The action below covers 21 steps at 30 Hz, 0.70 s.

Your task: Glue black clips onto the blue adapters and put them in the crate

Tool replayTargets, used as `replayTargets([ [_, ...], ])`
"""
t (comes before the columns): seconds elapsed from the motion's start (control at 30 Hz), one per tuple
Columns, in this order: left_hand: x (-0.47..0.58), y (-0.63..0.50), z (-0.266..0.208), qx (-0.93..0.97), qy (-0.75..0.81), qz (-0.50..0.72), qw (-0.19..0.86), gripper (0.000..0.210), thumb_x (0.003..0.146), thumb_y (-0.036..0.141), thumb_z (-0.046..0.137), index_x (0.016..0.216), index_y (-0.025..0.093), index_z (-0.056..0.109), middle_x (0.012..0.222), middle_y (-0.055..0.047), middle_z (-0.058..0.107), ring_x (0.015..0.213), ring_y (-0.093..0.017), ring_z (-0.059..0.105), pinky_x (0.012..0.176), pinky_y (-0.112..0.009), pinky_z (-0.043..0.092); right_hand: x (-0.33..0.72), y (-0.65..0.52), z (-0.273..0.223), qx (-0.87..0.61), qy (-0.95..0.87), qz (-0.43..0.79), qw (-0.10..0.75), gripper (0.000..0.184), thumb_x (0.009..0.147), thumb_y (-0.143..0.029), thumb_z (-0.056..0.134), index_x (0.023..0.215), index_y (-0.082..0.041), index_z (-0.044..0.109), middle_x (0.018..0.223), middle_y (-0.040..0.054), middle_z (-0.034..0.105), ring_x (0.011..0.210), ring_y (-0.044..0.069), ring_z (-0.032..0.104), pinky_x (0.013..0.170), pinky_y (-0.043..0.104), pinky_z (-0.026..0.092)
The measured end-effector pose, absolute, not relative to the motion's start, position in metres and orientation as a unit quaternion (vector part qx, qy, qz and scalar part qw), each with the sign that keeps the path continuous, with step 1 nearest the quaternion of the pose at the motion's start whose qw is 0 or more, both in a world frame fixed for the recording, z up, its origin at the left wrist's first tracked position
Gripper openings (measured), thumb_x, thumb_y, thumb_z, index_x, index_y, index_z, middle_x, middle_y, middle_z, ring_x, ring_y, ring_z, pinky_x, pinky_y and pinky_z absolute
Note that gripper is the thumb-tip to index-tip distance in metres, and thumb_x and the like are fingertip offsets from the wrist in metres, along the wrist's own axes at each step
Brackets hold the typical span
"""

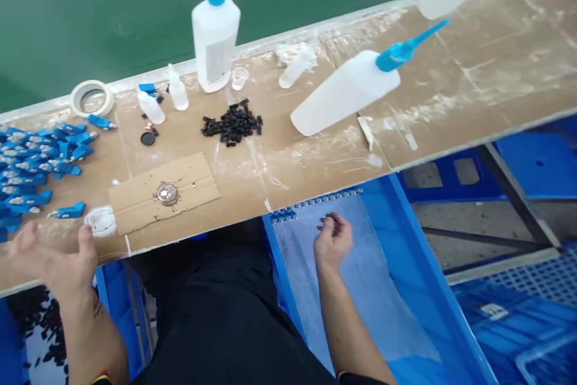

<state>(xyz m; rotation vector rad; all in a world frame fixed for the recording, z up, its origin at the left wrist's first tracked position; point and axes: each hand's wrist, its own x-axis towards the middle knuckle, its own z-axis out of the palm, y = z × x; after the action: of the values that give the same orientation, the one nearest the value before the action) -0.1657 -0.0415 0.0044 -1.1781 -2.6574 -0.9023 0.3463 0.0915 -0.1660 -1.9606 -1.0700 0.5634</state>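
My left hand (pixel 61 262) is at the bench's front edge, fingers and thumb spread, with nothing seen in it. Close by lie a single blue plastic part (pixel 67 211) and a large heap of similar blue parts (pixel 33 160). My right hand (pixel 332 242) is above the liner sheet (pixel 360 280) in a blue crate (pixel 424 271). Its fingers are curled together, dark at the tips; whether a small piece is between them cannot be made out. Near it, a row of small blue parts (pixel 283 214) lines the crate's end by the bench.
On the bench are a cardboard piece (pixel 130 202) bearing a brownish blob (pixel 167 193), a pile of black pieces (pixel 234 123), a tape roll (pixel 92 99), and bottles with blue nozzles, one upright (pixel 216 42), one tilted (pixel 345 93). A bin of black pieces (pixel 49 337) sits lower left.
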Motion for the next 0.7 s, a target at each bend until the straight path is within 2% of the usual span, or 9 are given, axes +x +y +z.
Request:
replayTargets([
  [0.1, -0.165, -0.041, -0.009, -0.385, -0.878, -0.267, 0.095, 0.057, 0.070, 0.040, 0.078, 0.117, 0.017, 0.057, 0.121, -0.015, 0.057, 0.124, -0.042, 0.057, 0.113, -0.062, 0.040, 0.320, 0.110, -0.114, -0.696, -0.526, 0.097, 0.478, 0.035, 0.092, -0.052, 0.060, 0.102, -0.019, 0.067, 0.100, 0.0113, 0.069, 0.090, 0.026, 0.069, 0.079, 0.043, 0.059],
  [0.17, -0.165, -0.038, -0.014, -0.361, -0.886, -0.282, 0.073, 0.049, 0.073, 0.036, 0.077, 0.114, 0.017, 0.058, 0.109, -0.010, 0.060, 0.110, -0.035, 0.063, 0.106, -0.055, 0.048, 0.288, 0.133, -0.078, -0.563, -0.659, 0.049, 0.497, 0.017, 0.092, -0.038, 0.066, 0.095, -0.022, 0.071, 0.091, 0.0079, 0.070, 0.085, 0.024, 0.069, 0.076, 0.041, 0.059],
  [0.2, -0.166, -0.037, -0.016, -0.346, -0.889, -0.291, 0.070, 0.048, 0.073, 0.035, 0.077, 0.113, 0.017, 0.058, 0.105, -0.008, 0.060, 0.106, -0.032, 0.063, 0.104, -0.053, 0.049, 0.269, 0.147, -0.062, -0.505, -0.720, 0.066, 0.471, 0.012, 0.093, -0.031, 0.066, 0.097, -0.023, 0.073, 0.092, 0.0065, 0.071, 0.081, 0.022, 0.069, 0.074, 0.038, 0.059],
  [0.23, -0.167, -0.035, -0.015, -0.335, -0.891, -0.299, 0.069, 0.047, 0.072, 0.033, 0.078, 0.111, 0.017, 0.058, 0.103, -0.006, 0.059, 0.103, -0.030, 0.062, 0.104, -0.050, 0.048, 0.249, 0.163, -0.049, -0.459, -0.763, 0.082, 0.449, 0.012, 0.094, -0.027, 0.065, 0.101, -0.024, 0.074, 0.094, 0.0056, 0.071, 0.078, 0.020, 0.068, 0.072, 0.036, 0.059],
  [0.33, -0.172, -0.030, -0.011, -0.322, -0.894, -0.307, 0.063, 0.041, 0.070, 0.031, 0.080, 0.101, 0.018, 0.056, 0.095, -0.002, 0.054, 0.095, -0.025, 0.058, 0.100, -0.046, 0.047, 0.196, 0.208, -0.025, -0.391, -0.843, 0.106, 0.354, 0.018, 0.098, -0.025, 0.061, 0.108, -0.024, 0.077, 0.098, 0.0064, 0.072, 0.088, 0.021, 0.069, 0.078, 0.035, 0.059],
  [0.5, -0.181, -0.023, -0.008, -0.302, -0.912, -0.272, 0.049, 0.031, 0.074, 0.031, 0.077, 0.086, 0.020, 0.051, 0.081, 0.002, 0.049, 0.076, -0.019, 0.051, 0.082, -0.036, 0.044, 0.155, 0.247, -0.029, -0.416, -0.882, 0.112, 0.191, 0.020, 0.098, -0.027, 0.060, 0.103, -0.023, 0.079, 0.100, 0.0076, 0.071, 0.092, 0.024, 0.066, 0.080, 0.036, 0.055],
  [0.6, -0.179, -0.022, -0.009, -0.263, -0.909, -0.321, 0.050, 0.036, 0.068, 0.025, 0.075, 0.091, 0.021, 0.047, 0.078, 0.003, 0.049, 0.068, -0.017, 0.051, 0.073, -0.033, 0.043, 0.155, 0.250, -0.034, -0.417, -0.883, 0.127, 0.172, 0.021, 0.098, -0.027, 0.058, 0.099, -0.021, 0.079, 0.096, 0.0083, 0.070, 0.092, 0.025, 0.065, 0.082, 0.039, 0.055],
  [0.7, -0.162, -0.023, 0.001, -0.232, -0.814, -0.530, 0.051, 0.050, 0.058, 0.018, 0.068, 0.099, 0.023, 0.041, 0.081, 0.004, 0.052, 0.070, -0.017, 0.056, 0.070, -0.032, 0.047, 0.158, 0.241, -0.029, -0.379, -0.890, 0.128, 0.216, 0.021, 0.100, -0.024, 0.056, 0.097, -0.021, 0.076, 0.095, 0.0084, 0.071, 0.092, 0.025, 0.066, 0.082, 0.040, 0.056],
])
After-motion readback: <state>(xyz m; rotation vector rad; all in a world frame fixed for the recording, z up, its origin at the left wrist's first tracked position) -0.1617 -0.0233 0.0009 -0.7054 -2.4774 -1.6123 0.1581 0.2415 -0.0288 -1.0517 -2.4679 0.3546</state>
